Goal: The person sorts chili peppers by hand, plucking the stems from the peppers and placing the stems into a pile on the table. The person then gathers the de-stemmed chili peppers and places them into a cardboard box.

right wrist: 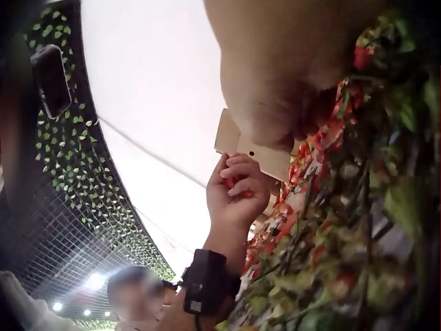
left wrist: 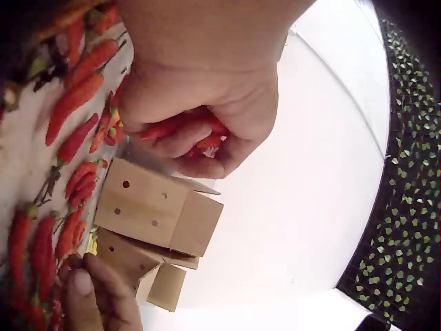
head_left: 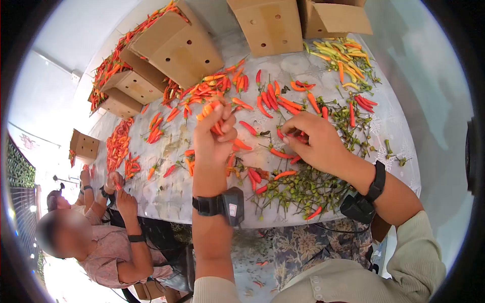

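My left hand (head_left: 214, 134) is raised over the table, curled round several red and orange chili peppers (head_left: 207, 110); in the left wrist view the same hand (left wrist: 207, 103) has red peppers (left wrist: 210, 141) showing between its fingers. To its right, my right hand (head_left: 318, 139) is low over the table, thumb and forefinger pinching a red pepper (head_left: 280, 134) that is partly hidden by the fingers. In the right wrist view my right hand (right wrist: 275, 89) is dark, its fingertips hidden. Loose red peppers (head_left: 247, 128) lie between the hands.
Green stems (head_left: 298, 189) are heaped near the front edge. Yellow peppers (head_left: 343, 55) lie at the back right. Cardboard boxes (head_left: 177, 48) stand along the back, some full of red peppers. Another person (head_left: 116, 247) sits at the left, hands over the table.
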The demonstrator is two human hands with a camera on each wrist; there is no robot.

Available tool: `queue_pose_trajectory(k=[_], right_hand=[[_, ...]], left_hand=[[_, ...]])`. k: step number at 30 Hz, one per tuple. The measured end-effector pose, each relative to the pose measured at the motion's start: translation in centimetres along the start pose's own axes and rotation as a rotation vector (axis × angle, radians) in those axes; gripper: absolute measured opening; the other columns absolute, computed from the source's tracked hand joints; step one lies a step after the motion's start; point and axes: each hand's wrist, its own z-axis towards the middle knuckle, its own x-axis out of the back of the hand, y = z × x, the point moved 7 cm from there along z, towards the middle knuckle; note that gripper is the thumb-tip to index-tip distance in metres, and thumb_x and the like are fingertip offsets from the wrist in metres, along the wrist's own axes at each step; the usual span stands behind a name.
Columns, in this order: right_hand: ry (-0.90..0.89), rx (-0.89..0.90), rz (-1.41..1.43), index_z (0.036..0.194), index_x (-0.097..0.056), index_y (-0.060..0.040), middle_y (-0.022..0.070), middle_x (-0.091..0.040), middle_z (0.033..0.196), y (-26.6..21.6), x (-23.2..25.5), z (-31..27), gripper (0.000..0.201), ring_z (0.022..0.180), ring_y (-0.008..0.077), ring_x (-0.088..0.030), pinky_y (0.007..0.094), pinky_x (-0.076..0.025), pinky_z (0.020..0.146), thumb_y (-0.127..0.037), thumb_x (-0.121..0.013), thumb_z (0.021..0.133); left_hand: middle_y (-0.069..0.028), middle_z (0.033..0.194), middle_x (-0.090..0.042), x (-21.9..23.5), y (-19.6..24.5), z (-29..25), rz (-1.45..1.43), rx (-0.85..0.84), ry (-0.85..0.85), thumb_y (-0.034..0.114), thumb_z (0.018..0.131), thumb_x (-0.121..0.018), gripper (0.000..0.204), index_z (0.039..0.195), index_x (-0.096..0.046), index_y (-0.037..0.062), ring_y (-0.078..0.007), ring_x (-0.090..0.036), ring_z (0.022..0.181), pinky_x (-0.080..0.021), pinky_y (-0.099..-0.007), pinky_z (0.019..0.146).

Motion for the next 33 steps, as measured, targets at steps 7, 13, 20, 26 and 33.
queue_pose_trajectory(k=[7,13,20,26,33], right_hand=[[-0.187,0.195,-0.334,0.090,-0.062,-0.0067,0.0100,-0.058,0.088,-3.2,-3.2,2.5,0.019,0.089,0.0295,-0.057,0.0400,-0.047,0.077,-0.014,-0.067,0.073],[-0.129,0.086,-0.399,0.088,-0.062,-0.0053,0.0100,-0.059,0.088,-0.7,-5.7,4.1,0.020,0.087,0.0299,-0.056,0.0409,-0.046,0.074,-0.015,-0.070,0.072],[0.087,0.057,-0.175,0.081,-0.056,-0.0020,0.0150,-0.058,0.078,0.5,-3.3,4.2,0.011,0.080,0.0344,-0.057,0.0437,-0.046,0.070,-0.010,-0.062,0.078],[0.227,0.073,-0.001,0.084,-0.052,-0.0030,0.0142,-0.055,0.079,-0.7,-1.5,3.8,0.009,0.080,0.0349,-0.055,0.0445,-0.043,0.069,-0.009,-0.059,0.082],[0.283,0.084,0.045,0.085,-0.052,-0.0031,0.0145,-0.054,0.081,-0.1,-1.1,3.7,0.011,0.080,0.0353,-0.054,0.0446,-0.042,0.069,-0.012,-0.058,0.084]], left_hand=[[0.0009,0.075,-0.050,1.8,0.3,0.8,0.086,-0.089,0.128,0.013,0.089,-0.057,0.009,0.095,-0.053,0.0086,-0.0056,-0.042,0.056,-0.030,-0.0163,0.040],[0.0011,0.073,-0.050,1.9,0.3,0.9,0.181,-0.109,0.132,0.013,0.087,-0.060,0.008,0.091,-0.054,0.0094,-0.0064,-0.043,0.057,-0.029,-0.0170,0.041],[-0.0005,0.077,-0.055,-0.1,0.4,0.4,0.464,-0.235,0.176,0.012,0.088,-0.061,0.011,0.092,-0.052,0.0087,-0.0062,-0.051,0.065,-0.030,-0.0168,0.043],[-0.0020,0.080,-0.063,-1.0,-0.5,0.4,0.743,-0.223,0.180,0.015,0.084,-0.068,0.020,0.092,-0.051,0.0079,-0.0060,-0.055,0.059,-0.033,-0.0162,0.041],[-0.0056,0.079,-0.061,-2.3,-3.2,0.2,0.738,-0.071,-0.089,0.009,0.083,-0.068,0.022,0.099,-0.053,0.0040,-0.0107,-0.056,0.059,-0.039,-0.0176,0.044]])
